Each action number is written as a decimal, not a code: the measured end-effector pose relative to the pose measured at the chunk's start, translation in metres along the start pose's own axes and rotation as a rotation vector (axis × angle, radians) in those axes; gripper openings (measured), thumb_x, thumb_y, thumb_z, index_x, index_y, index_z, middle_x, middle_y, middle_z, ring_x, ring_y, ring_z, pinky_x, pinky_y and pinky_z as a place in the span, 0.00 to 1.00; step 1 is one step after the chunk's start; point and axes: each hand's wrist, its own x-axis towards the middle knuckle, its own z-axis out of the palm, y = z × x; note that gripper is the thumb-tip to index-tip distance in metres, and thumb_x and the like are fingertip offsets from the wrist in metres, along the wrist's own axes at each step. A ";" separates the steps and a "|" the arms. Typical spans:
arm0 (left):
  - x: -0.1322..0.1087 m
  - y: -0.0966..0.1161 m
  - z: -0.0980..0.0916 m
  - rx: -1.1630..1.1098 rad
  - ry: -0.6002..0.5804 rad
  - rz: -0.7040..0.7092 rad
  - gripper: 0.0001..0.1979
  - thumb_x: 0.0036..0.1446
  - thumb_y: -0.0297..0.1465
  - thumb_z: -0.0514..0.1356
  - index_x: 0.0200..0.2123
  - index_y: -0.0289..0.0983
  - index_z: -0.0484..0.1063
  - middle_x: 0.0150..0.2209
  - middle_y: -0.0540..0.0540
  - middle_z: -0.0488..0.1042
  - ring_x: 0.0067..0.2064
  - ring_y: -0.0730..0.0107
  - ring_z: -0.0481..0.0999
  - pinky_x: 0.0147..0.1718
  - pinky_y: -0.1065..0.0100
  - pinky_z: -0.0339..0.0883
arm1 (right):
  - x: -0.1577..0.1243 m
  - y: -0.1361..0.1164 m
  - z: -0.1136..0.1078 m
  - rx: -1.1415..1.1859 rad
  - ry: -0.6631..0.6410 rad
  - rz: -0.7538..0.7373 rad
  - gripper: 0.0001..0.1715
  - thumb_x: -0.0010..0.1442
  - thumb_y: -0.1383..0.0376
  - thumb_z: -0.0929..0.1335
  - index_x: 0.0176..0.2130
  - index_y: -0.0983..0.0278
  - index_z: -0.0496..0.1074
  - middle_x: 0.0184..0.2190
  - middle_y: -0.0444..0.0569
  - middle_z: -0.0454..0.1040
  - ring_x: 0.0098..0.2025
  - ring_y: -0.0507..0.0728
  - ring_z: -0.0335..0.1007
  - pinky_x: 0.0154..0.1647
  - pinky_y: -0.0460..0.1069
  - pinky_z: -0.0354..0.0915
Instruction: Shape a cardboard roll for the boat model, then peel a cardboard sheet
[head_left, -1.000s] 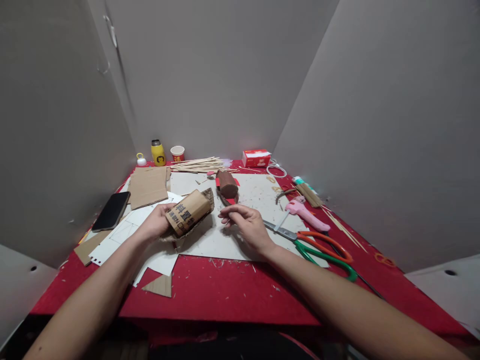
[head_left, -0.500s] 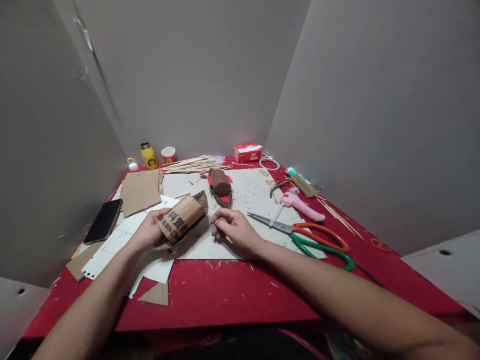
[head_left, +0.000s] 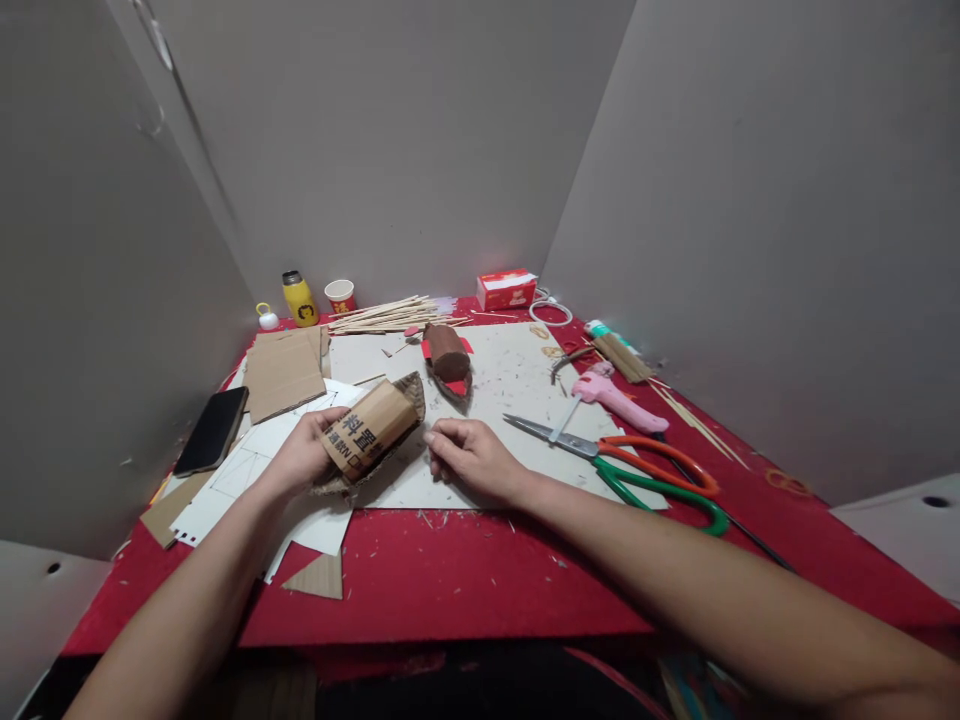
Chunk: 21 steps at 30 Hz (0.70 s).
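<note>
While our left hand [head_left: 306,455] holds the printed cardboard piece [head_left: 371,425], our right hand [head_left: 472,460] curls nearby, contents unclear; we should grip gently, lest the cardboard dent.

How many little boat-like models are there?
2: the cardboard model in the left hand, and the brown model on the pale board beyond the right hand.

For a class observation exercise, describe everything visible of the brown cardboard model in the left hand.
The brown cardboard model has a rounded cover with black printed characters over a ragged base whose ridged far end juts out. It slants over the flat white board, far end rightward. The bare left hand grips its near left side. Its underside is hidden.
</note>
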 end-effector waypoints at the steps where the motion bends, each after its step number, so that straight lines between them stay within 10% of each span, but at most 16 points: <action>1: 0.000 0.000 0.000 0.002 -0.002 -0.001 0.12 0.43 0.31 0.67 0.34 0.34 0.78 0.26 0.48 0.78 0.24 0.72 0.75 0.26 0.71 0.70 | 0.000 0.000 0.000 -0.006 0.000 -0.007 0.17 0.58 0.57 0.64 0.23 0.63 0.63 0.17 0.42 0.70 0.19 0.48 0.64 0.21 0.44 0.61; 21: -0.003 0.002 0.006 0.000 0.011 -0.027 0.12 0.41 0.28 0.67 0.34 0.34 0.78 0.28 0.46 0.79 0.26 0.71 0.76 0.26 0.71 0.70 | 0.000 0.005 0.002 -0.089 0.095 -0.042 0.05 0.59 0.62 0.61 0.35 0.62 0.62 0.22 0.42 0.72 0.21 0.51 0.68 0.25 0.46 0.65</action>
